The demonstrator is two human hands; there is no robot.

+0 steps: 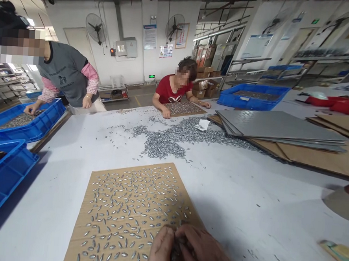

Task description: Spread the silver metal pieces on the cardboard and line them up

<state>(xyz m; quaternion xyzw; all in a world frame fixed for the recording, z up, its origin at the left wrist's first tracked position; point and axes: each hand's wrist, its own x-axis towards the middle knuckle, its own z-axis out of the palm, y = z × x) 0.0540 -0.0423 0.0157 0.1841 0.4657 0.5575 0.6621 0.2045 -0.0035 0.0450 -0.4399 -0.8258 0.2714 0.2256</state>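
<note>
My left hand (161, 248) and my right hand (204, 252) are together over the lower right part of a brown cardboard sheet (82, 207). The fingers of both are curled in against each other. Something dark shows between them, but I cannot make out what it is. Small spindle-shaped grey metal pieces (128, 210) lie spaced apart across the cardboard, pointing various ways. Beyond its far edge, a large loose heap of the same metal pieces (164, 143) spreads over the white table (236, 189).
Blue trays (10, 175) line the left edge, and another blue tray (253, 96) stands at the back right. Stacked grey sheets (281, 127) lie on brown cardboard (317, 155). A person in red (174, 89) works across the table; another person (67, 69) reaches into a left tray.
</note>
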